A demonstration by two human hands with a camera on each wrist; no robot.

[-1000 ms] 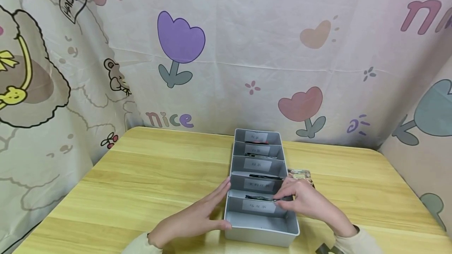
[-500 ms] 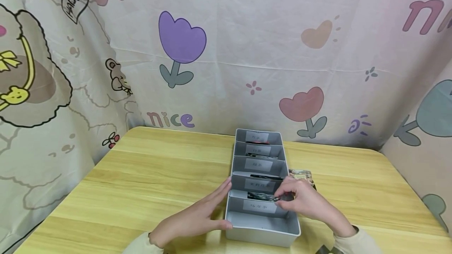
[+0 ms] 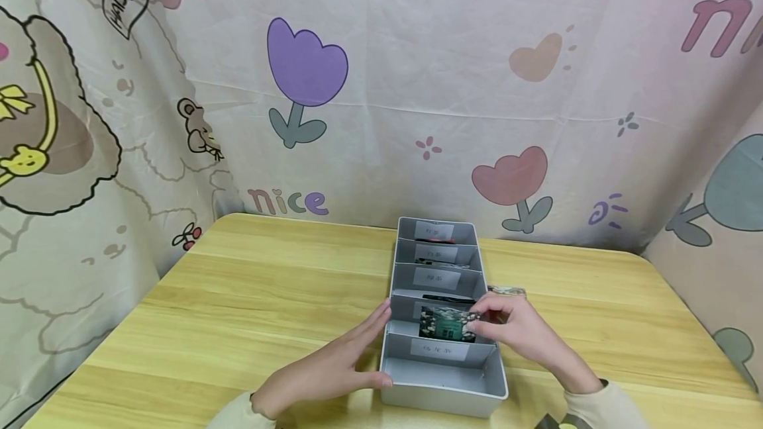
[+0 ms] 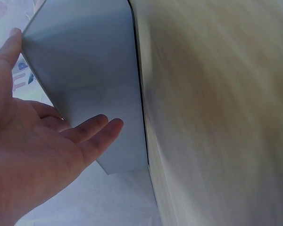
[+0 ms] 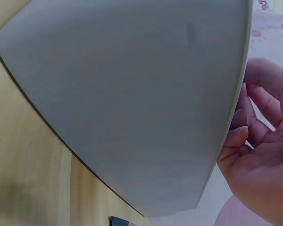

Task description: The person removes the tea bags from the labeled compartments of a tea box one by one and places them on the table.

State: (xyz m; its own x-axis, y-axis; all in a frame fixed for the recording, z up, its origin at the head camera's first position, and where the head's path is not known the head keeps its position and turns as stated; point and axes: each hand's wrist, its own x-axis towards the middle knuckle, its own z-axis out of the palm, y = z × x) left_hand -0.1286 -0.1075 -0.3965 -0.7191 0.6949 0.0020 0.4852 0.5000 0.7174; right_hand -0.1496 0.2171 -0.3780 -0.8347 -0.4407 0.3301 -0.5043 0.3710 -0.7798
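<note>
A long grey divided box [image 3: 444, 400] stands on the table, with white labels inside its compartments. My right hand [image 3: 524, 333] pinches the right side of a small dark green printed tea packet [image 3: 446, 324] between thumb and fingers. The packet is upright at the second compartment from the front, covering part of the label behind it. My left hand [image 3: 328, 373] rests against the box's left side, fingers fairly straight and thumb at the near corner. In the left wrist view, fingers of the left hand [image 4: 42, 146] touch the box wall. The right wrist view hides the packet behind the wall.
Thin packets show in the three farther compartments, one of them a dark packet [image 3: 448, 298]. Another printed packet [image 3: 507, 290] lies on the wooden table [image 3: 256, 283] right of the box, partly behind my right hand. A printed cloth [image 3: 381, 85] hangs behind the table.
My right hand has raised and tilted the green packet, so its printed face now shows where before only its top edge did. The left hand has stayed on the box.
</note>
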